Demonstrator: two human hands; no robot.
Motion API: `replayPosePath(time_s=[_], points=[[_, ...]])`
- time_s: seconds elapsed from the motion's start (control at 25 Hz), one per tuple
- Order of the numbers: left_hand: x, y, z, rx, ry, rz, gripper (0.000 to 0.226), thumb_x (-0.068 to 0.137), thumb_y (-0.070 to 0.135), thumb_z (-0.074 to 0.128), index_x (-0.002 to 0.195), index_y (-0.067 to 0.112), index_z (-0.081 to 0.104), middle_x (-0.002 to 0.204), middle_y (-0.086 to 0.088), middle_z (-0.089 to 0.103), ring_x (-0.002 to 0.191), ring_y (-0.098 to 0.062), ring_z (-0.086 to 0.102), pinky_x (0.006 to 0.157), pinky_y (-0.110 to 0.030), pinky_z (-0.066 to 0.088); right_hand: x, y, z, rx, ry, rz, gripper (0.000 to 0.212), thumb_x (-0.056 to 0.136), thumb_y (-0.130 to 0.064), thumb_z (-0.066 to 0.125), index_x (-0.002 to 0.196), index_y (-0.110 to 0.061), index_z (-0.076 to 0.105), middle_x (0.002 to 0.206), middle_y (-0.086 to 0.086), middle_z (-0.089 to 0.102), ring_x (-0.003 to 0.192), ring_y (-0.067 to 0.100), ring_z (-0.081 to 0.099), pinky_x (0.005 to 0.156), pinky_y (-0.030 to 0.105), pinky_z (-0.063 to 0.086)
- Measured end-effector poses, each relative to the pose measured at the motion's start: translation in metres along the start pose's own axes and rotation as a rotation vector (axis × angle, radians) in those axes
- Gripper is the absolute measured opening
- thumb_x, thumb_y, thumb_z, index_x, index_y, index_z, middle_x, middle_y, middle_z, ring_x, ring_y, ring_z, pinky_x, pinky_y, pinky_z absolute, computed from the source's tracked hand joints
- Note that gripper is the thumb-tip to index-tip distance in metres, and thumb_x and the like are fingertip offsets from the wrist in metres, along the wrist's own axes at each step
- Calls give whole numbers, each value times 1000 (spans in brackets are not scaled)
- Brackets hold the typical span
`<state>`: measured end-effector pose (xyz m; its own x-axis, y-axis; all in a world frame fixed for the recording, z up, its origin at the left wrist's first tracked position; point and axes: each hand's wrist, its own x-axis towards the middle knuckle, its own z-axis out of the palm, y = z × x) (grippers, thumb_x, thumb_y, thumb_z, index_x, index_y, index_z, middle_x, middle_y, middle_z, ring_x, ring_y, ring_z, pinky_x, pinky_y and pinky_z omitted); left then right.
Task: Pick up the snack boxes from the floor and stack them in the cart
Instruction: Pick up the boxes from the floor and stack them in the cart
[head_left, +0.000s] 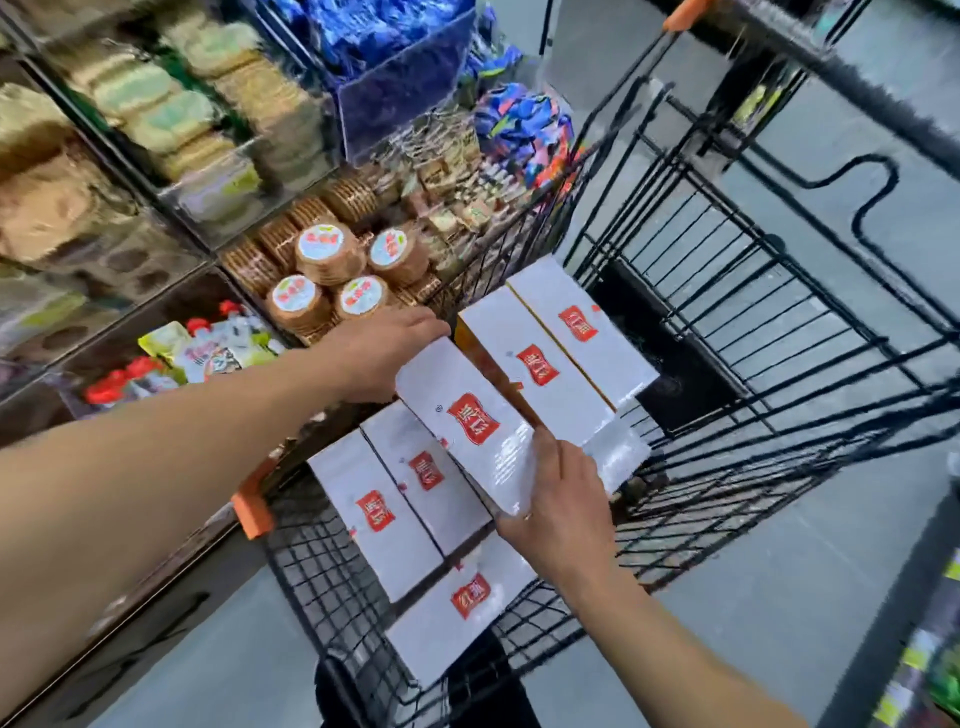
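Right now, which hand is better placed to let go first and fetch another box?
Probably the right hand: it grips the held box's near end, nearest you. The left hand reaches deeper, steadying its far end.

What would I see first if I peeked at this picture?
Probably the white box with a red label, held at both ends by the left hand and right hand over the black wire cart. More such boxes already lie inside, and shelves of biscuits stand on the left.

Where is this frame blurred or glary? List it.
Head view: shelf goods at upper left and the cart wires smear with motion blur; the held box is sharper, with glare on its wrap near the right hand; wide-angle bending tilts the scene.
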<state>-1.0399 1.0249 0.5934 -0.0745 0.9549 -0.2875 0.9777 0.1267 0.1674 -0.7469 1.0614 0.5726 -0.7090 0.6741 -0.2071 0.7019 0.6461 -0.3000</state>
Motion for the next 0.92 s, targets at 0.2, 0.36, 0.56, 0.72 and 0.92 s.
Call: replayPosePath(time_s=[0.2,0.36,0.56,0.72,0.92], points=[[37,-8,14,138,-78,51,80,72,23,68,144,23,33,142,-4,41,125,-27,43,97,-44,45,23,7,16,-64,28,-52,82,53,-37,85,123,-11,50,116,9,56,97,28,55,82,36,50],[47,-8,12,218,-73,53,81,70,17,63,144,25,32,145,-1,39,131,-27,33,104,-45,35,29,16,21,-91,37,-92,79,55,-42,85,121,-11,54,117,8,57,104,28,54,85,37,48],[32,4,32,235,108,-141,63,79,13,61,139,25,43,145,-6,40,133,-34,31,106,-49,26,33,17,24,-85,33,-77,69,65,-49,78,122,-16,56,120,8,58,108,30,53,88,43,49],[10,28,49,198,74,-312,62,87,22,56,145,25,36,155,-8,27,140,-37,19,114,-53,15,34,15,21,-103,10,-81,70,66,-50,78,124,-17,55,122,8,59,111,31,53,90,44,49],[-33,71,50,-50,-61,-396,73,90,37,51,152,27,14,161,-2,9,147,-31,0,119,-53,3,34,7,10,-175,-52,-123,65,79,-57,59,127,-14,54,129,11,57,124,34,47,101,49,42]])
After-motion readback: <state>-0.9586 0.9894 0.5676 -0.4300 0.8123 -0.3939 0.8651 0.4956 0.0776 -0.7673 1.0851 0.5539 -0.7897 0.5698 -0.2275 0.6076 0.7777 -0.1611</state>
